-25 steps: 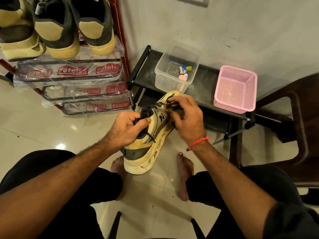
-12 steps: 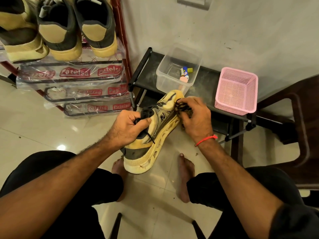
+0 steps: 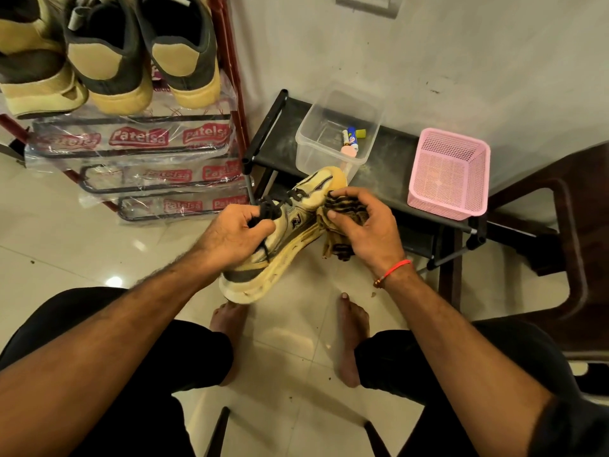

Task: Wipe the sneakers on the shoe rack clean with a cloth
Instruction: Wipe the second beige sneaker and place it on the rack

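Item one, as I read it from my remote station: a yellow sneaker (image 3: 296,225) with dark laces, held in the air in front of the low black bench (image 3: 389,166), toe toward the bench, sole turned to the right. My left hand (image 3: 235,237) is closed around its collar and laces. My right hand (image 3: 365,230) is closed around a bunched striped cloth (image 3: 342,222), pressed against the sneaker's side just short of the bench. On the bench: a clear plastic tub (image 3: 333,133) and, right of it, a pink basket (image 3: 448,173). Left of the bench: a shoe rack (image 3: 138,150) carrying three more sneakers (image 3: 108,61).
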